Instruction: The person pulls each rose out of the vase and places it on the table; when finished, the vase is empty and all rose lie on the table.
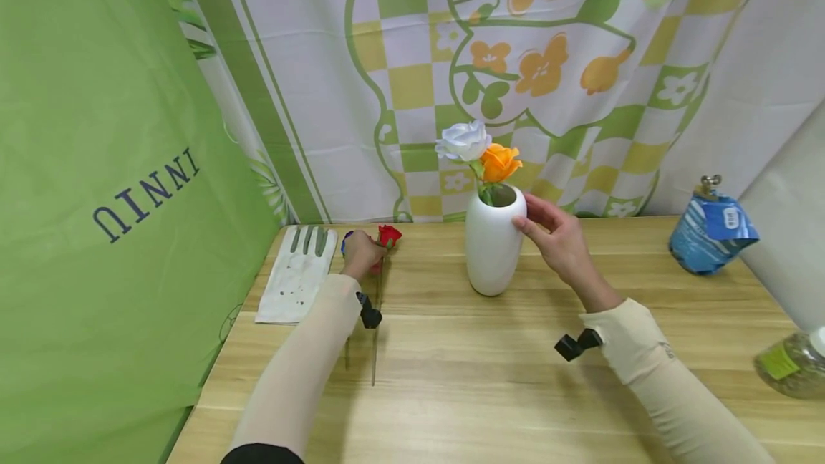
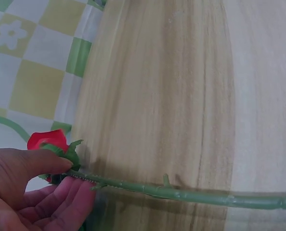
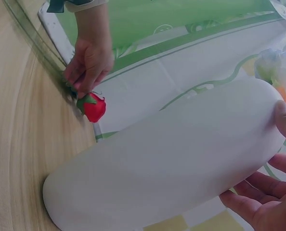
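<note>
The left hand [image 1: 362, 255] pinches the red rose [image 1: 389, 236] by its green stem [image 2: 181, 195], just under the bloom, near the far left corner of the wooden table [image 1: 451, 371]. The right hand [image 1: 559, 243] grips the white vase [image 1: 493, 253] high, beside its rim. This vase stands upright near the middle of the far edge, with a white rose [image 1: 464, 140] and an orange rose [image 1: 500, 162] inside. Being tall and held only high, it could perhaps tip from a sideways pull; the stem's small spurs might catch on something.
</note>
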`<state>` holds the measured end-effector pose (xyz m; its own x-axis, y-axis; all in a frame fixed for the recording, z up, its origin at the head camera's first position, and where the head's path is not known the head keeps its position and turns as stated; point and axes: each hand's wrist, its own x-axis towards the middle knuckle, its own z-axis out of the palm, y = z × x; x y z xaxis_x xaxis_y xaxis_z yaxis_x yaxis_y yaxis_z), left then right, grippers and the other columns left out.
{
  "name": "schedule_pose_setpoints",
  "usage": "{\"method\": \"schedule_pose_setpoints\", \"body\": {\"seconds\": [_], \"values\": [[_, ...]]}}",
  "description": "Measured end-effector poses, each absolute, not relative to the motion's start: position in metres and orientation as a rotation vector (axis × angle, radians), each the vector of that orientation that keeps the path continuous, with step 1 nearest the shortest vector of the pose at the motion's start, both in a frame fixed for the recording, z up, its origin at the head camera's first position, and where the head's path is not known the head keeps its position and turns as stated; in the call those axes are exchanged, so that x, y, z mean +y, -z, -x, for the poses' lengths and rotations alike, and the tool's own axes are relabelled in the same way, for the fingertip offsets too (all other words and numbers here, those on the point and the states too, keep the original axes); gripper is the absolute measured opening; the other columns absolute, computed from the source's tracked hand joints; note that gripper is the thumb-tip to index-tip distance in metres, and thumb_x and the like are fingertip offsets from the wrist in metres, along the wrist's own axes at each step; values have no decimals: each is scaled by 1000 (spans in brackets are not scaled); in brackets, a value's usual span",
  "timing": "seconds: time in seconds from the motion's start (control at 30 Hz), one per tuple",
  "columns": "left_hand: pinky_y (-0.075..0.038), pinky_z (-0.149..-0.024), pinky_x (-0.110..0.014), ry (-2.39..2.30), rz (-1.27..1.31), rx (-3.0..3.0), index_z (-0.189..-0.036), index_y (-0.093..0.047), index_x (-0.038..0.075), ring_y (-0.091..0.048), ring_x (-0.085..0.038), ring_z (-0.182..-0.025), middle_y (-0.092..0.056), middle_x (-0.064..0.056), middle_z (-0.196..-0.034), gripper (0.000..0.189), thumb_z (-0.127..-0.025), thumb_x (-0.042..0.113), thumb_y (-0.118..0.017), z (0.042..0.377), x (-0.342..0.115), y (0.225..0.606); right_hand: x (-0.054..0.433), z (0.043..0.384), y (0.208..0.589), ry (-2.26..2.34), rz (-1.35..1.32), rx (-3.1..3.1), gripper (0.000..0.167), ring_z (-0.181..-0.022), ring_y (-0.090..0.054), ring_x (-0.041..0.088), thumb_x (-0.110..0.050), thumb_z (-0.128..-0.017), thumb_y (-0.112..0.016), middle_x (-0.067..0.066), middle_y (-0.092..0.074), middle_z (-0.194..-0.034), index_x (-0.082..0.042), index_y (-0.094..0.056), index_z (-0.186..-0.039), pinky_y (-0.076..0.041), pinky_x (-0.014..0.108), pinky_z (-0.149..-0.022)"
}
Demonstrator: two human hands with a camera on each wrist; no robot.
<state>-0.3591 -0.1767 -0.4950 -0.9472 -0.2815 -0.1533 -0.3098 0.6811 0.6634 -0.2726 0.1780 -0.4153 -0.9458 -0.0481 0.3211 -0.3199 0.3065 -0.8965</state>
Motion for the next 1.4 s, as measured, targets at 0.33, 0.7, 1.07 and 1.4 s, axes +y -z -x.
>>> {"method": "schedule_pose_setpoints", "body": {"seconds": [0.33, 0.7, 1.07, 1.4], "values": [[-56, -43, -27, -1186, 516, 2819, -82, -67, 3, -63, -17, -40, -65, -6, -60, 15, -77, 5, -80, 359, -179, 503, 177, 272, 414, -1684, -356, -2337, 54, -107, -56, -11, -24, -95, -69, 22, -61, -138, -6, -53, -144, -47, 2, -88], [-58, -51, -26, -1162, 413, 2969, -89, -73, 1, -69, -19, -55, -75, -17, -87, 18, -75, 8, -81, 354, -185, 506, 177, 273, 414, -1687, -367, -2340, 54, -106, -55, -12, -22, -96, -68, 24, -60, -138, -4, -52, -144, -47, 2, -87], [-50, -53, -21, -1145, 322, 3027, -87, -72, 5, -60, -10, -47, -74, -12, -82, 14, -79, 14, -78, 353, -188, 487, 178, 272, 414, -1676, -336, -2357, 54, -107, -55, -11, -25, -95, -69, 21, -61, -139, -6, -53, -144, -47, 1, -87], [-60, -53, -33, -1463, 24, 2879, -112, -68, 0, -74, -34, -65, -75, -23, -89, 28, -90, 17, -70, 356, -172, 439, 179, 273, 415, -1681, -344, -2338, 54, -103, -56, -15, -22, -95, -69, 25, -61, -136, -3, -53, -143, -47, 1, -86]]}}
